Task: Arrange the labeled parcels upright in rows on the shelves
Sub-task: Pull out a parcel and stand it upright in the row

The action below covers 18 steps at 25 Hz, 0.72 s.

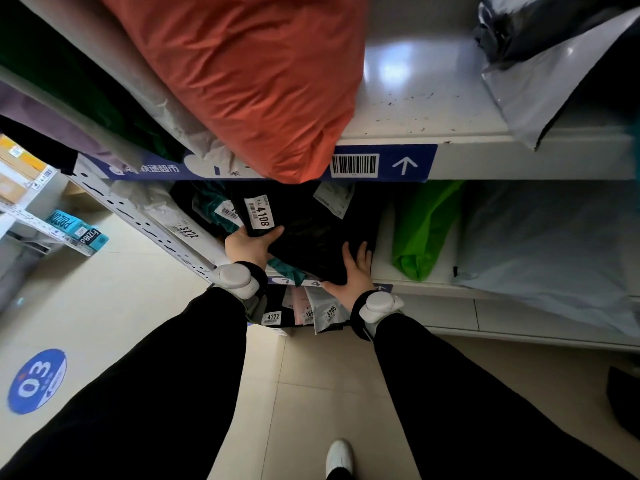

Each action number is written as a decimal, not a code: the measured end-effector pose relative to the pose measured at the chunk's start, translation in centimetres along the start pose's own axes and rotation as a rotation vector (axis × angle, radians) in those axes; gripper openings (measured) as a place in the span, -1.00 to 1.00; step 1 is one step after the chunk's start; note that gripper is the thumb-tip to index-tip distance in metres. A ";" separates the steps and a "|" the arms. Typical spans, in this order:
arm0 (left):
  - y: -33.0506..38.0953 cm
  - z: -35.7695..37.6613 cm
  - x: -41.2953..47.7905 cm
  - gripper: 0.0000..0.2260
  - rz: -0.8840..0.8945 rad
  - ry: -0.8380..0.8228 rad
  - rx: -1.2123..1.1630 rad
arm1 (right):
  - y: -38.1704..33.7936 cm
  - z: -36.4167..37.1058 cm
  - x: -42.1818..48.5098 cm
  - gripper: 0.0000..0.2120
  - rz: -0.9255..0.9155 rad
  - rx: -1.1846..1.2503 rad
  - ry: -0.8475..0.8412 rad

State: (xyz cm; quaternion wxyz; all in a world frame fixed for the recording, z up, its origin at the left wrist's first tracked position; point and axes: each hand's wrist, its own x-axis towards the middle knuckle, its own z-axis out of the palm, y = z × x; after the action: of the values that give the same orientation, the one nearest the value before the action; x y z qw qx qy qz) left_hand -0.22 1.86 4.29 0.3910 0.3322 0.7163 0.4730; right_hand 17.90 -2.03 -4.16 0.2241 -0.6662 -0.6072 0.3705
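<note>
A black parcel (311,237) with a white label reading 4108 stands on the middle shelf (408,284). My left hand (249,245) grips its left edge just under the label, thumb across the front. My right hand (355,271) lies with straight fingers against the parcel's lower right side. To its left stand a teal parcel (211,206) and a grey parcel (166,216) labelled 3272. A green parcel (422,230) and a large grey parcel (554,251) stand to the right.
An orange parcel (263,77) overhangs the upper shelf (433,109), with a grey and black bag (554,57) at its right. Below, parcels labelled 4772 (272,317) and 3705 (329,311) stand in a row. Boxes (74,230) lie at left on the tiled floor (304,393).
</note>
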 end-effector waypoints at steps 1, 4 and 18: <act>-0.2 0.0 0.3 -0.68 0.000 0.001 -0.002 | 0.1 0.2 0.2 -0.06 -0.002 -0.009 0.004; -0.8 -0.1 0.8 -0.67 -0.006 0.014 0.000 | 0.2 0.8 0.6 -0.07 -0.008 -0.022 0.005; -0.7 0.1 -1.7 -0.76 -0.061 0.032 -0.054 | 0.4 -1.3 1.5 -0.02 -0.058 -0.056 -0.122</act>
State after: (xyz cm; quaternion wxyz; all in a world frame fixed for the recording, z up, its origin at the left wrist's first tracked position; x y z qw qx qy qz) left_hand 0.65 0.24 4.04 0.4026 0.2919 0.7191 0.4854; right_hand 19.14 -0.44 -3.98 0.1787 -0.6306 -0.6489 0.3865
